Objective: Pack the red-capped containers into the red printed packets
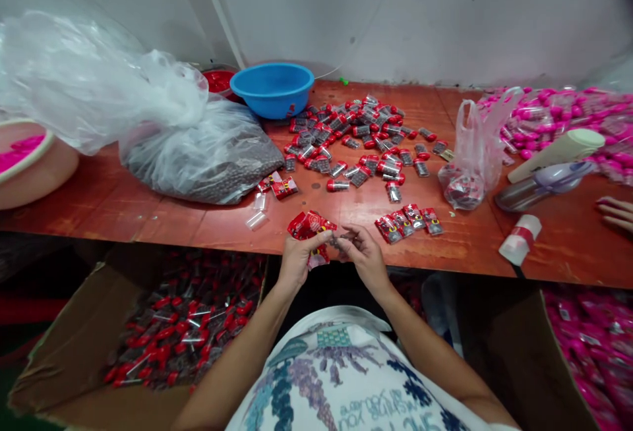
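Over the table's front edge, my left hand [297,254] is closed on red printed packets [316,227], which fan out past its thumb. My right hand [363,252] is closed too, thumb and fingertips pinched on a small dark thing between both hands that is too blurred to name. Right of my hands lies a row of several red printed packets [408,221]. Two more packets [283,187] and some transparent empty tubes [257,220] lie to the left. Behind them spreads a pile of small red-capped containers [361,131] with dark contents.
A plastic bag of dark pellets [208,154] and a blue basin [271,82] stand back left. At right are a small plastic bag [467,161], bottles [544,184], pink-capped items [564,111] and another person's hand [617,212]. An open carton [69,358] of red-capped containers sits below the table.
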`<state>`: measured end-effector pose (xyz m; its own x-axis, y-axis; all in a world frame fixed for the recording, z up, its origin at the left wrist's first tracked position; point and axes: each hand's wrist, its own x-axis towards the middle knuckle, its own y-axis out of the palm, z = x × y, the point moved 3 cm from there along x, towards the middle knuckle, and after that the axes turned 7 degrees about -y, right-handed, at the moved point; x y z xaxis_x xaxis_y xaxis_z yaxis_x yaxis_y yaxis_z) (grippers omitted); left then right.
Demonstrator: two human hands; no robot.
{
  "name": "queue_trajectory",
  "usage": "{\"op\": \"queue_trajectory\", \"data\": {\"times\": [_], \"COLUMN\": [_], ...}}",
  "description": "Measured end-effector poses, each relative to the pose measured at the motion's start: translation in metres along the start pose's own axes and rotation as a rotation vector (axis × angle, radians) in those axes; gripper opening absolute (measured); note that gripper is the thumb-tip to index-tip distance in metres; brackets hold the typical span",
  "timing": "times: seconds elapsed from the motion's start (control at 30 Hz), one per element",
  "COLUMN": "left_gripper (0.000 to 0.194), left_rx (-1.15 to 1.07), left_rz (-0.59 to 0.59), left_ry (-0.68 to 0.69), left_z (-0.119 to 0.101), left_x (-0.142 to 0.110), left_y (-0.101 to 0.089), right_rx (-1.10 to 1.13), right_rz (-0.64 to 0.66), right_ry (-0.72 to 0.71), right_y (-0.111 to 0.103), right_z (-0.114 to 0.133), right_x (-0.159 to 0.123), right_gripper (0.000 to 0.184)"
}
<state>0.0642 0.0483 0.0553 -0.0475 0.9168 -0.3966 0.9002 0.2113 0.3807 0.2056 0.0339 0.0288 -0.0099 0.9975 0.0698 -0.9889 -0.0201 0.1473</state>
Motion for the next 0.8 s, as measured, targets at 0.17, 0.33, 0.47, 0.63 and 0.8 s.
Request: {"op": "queue_trajectory", "data": {"times": [0.17,0.33,0.47,0.63,0.8], "left_gripper": [0.02,0.021,0.027,0.028,0.027], "left_rx": [-0.018,0.018,-0.015,0.005,0.047], "left_rz": [-0.082,0.035,0.045,0.033,0.073], "left_ry": [0.052,-0.004,-0.049,-0.126,-0.19], "left_z": [-0.001,0.001,0.001,0.001,0.007], "left_x": [-0.001,-0.002,-0.002,0.002,0.004], "left_y": [0.0,0.007,0.005,-0.001,0.001], "right_rx": [-0.226,0.022,0.142,-0.034,-0.071], "right_rz": [0.06,-0.027,0.049,0.19,0.169], "right_ry": [-0.149,0.034,0.109,0.003,-0.057], "right_y": [0.0,0.003,0.0,-0.011,-0.015], "right_z": [0.014,0.007,0.0,0.0,-0.007], "right_x": [-0.004,-0.002,0.001,0.005,0.008], "right_gripper": [0.026,0.031,0.044,0.041,0.033]}}
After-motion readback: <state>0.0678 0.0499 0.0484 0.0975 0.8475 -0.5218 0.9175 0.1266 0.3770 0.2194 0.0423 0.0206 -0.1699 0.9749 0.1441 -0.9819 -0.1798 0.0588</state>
